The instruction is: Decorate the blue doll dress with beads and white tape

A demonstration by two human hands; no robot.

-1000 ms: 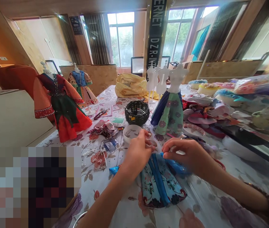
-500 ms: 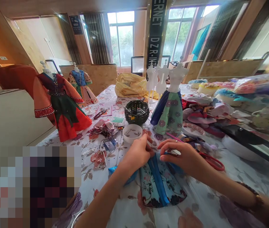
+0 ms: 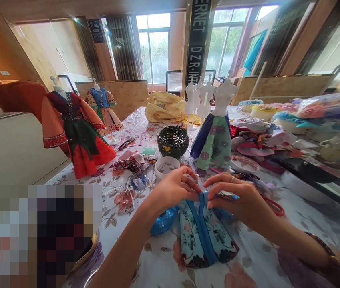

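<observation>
A small doll's robe (image 3: 194, 236), pale blue with dark flowers and a bright blue front band, lies on the table in front of me. My left hand (image 3: 178, 184) has its fingers closed at the left side of the collar. On the other side, my right hand (image 3: 232, 194) pinches the collar edge between thumb and curved fingers. Puffy blue beaded fabric (image 3: 164, 221) shows under my left wrist, seemingly a sleeve of the robe. My fingers hide most of the neckline.
A white bowl (image 3: 159, 170) and dark woven basket (image 3: 172, 142) stand beyond my hands. Dressed doll forms (image 3: 79, 128) are at left, another in a green skirt (image 3: 216, 140) ahead. Red-handled scissors (image 3: 274, 206), fabric pieces (image 3: 256, 148) and a black-edged object (image 3: 316, 180) lie right.
Both hands have shifted at the collar, the left hand's fingers now reaching further right. The robe has moved slightly downward, and more of the beaded blue fabric shows.
</observation>
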